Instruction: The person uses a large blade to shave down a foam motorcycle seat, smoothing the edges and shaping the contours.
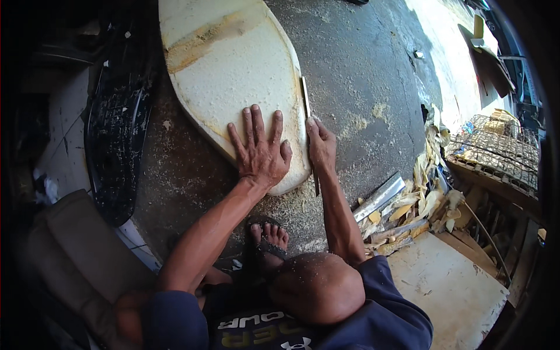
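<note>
A cream foam board [233,70] with a rounded end, a brownish band and pale crumbs lies in the upper middle. My left hand [262,154] rests flat on it near the rounded end, fingers spread. My right hand [321,146] is closed on a long, thin flat strip [304,90] held along the board's right edge. The strip's lower part shows below the hand; its material is unclear. Pale shavings are scattered on the dark floor [356,87] around the board.
A black board-like object [114,157] lies left, beside a brown cushioned seat [93,251]. My sandalled foot [268,239] is below the board. Scrap strips [402,207], a wire rack [490,146] and a pale panel [443,280] are at right.
</note>
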Demonstrator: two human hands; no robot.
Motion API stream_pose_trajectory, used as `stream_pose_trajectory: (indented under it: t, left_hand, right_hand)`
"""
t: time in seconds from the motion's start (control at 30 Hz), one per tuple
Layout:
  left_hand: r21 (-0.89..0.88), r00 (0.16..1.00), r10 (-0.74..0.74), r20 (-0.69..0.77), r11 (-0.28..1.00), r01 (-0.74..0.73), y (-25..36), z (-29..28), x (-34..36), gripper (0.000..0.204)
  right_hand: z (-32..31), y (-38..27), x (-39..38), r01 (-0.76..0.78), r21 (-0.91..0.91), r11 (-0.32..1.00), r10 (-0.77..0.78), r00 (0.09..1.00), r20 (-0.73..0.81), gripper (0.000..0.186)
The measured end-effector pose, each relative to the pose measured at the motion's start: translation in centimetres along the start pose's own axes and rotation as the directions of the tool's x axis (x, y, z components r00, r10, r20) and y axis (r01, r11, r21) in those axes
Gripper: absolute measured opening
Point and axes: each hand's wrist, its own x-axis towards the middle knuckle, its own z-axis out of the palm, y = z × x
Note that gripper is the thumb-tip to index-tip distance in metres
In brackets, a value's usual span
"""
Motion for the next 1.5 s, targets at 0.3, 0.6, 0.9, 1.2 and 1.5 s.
stream_pose_trajectory:
  t: [0.3,0.6,0.9,1.2,1.5]
  left_hand:
    - [0.109,0.997,0.071,-0.005,0.992,-0.07,1.2,0.8,-0.2,0.07]
    - [0.144,0.996,0.088,-0.016,0.986,-0.085,1.1,0.9,-0.4,0.07]
    - [0.173,0.989,0.146,-0.008,0.975,-0.142,0.1,0.4,-0.9,0.068]
    - [0.19,0.989,0.148,-0.016,0.971,-0.142,-0.5,0.7,-0.9,0.069]
    - [0.163,0.992,0.121,0.025,0.979,-0.124,1.4,1.6,-1.3,0.07]
  right_hand:
    - [-0.6,-0.8,2.5,-0.024,-0.091,0.996,0.024,1.0,-0.011,0.048]
    - [-1.7,-1.4,-1.4,-0.068,-0.168,0.983,0.066,0.998,-0.021,0.038]
    - [-2.6,-1.0,-6.5,-0.107,-0.278,0.955,0.099,0.994,-0.044,0.034]
    - [-2.0,2.9,-9.5,0.118,-0.158,0.98,-0.139,0.982,-0.13,0.032]
    - [-4.0,4.8,-15.4,0.139,-0.129,0.982,-0.16,0.973,-0.165,0.032]
